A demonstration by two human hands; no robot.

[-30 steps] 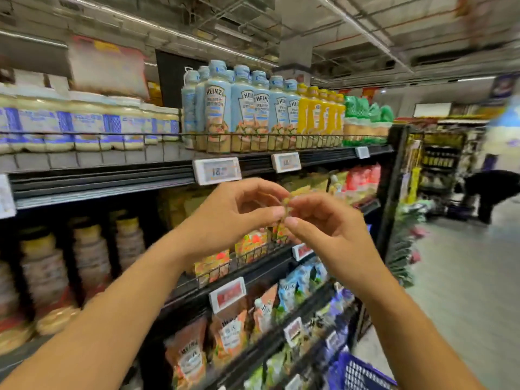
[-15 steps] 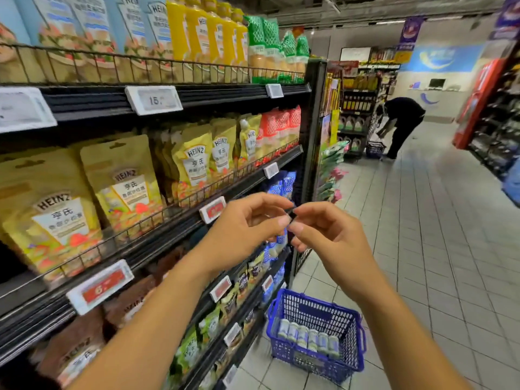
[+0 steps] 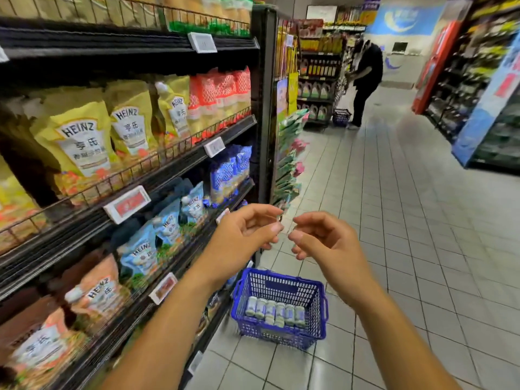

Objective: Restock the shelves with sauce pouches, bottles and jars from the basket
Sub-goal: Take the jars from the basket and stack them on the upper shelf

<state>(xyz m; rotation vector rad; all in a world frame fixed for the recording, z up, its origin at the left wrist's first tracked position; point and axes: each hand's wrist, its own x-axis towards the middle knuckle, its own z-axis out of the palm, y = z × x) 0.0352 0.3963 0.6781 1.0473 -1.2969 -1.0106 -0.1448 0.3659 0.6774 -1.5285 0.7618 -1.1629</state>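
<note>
A blue plastic basket (image 3: 318, 319) stands on the tiled floor by the foot of the shelf unit. Inside it lies a row of several white-capped bottles (image 3: 274, 311). My left hand (image 3: 244, 235) and my right hand (image 3: 320, 240) hover side by side at chest height above the basket, fingers curled, fingertips a small gap apart. Neither hand holds anything I can make out. On my left the black shelves carry yellow Heinz pouches (image 3: 81, 142), red pouches (image 3: 219, 91), pale blue Heinz pouches (image 3: 143, 254) and orange pouches (image 3: 98, 291).
The shelf unit (image 3: 263, 108) ends just past the basket, with small hanging packets (image 3: 289, 164) on its end. The tiled aisle (image 3: 408, 220) runs ahead. A person in black (image 3: 365, 80) stands far down it beside another blue basket (image 3: 341, 117). More shelving (image 3: 478, 88) lines the right side.
My view has dropped from the top bottle shelves to the pouch shelves, floor and basket. My fingertips, touching earlier, have drawn slightly apart.
</note>
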